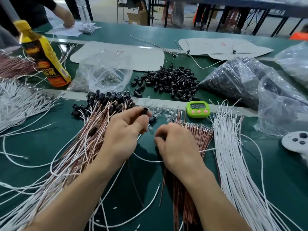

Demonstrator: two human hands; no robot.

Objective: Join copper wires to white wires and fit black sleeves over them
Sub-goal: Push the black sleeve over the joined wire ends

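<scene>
Black sleeve [145, 111] within grip of left hand [123, 130]

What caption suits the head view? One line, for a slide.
Left hand grips a black sleeve, right hand curled beside it, over copper wires and white wires.

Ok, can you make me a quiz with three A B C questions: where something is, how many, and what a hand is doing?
1. Where is the green timer?
A. on a chair
B. on the floor
C. between the copper wires and the white wires

2. How many pink buttons has it?
A. one
B. three
C. five

3. What is the left hand doing?
A. pinching a black sleeve
B. lying flat
C. pointing up

Answers:
1 C, copper tips lie left of it, white tips right.
2 B, three sit under its screen.
3 A, the sleeve sits pinched in it.
</scene>
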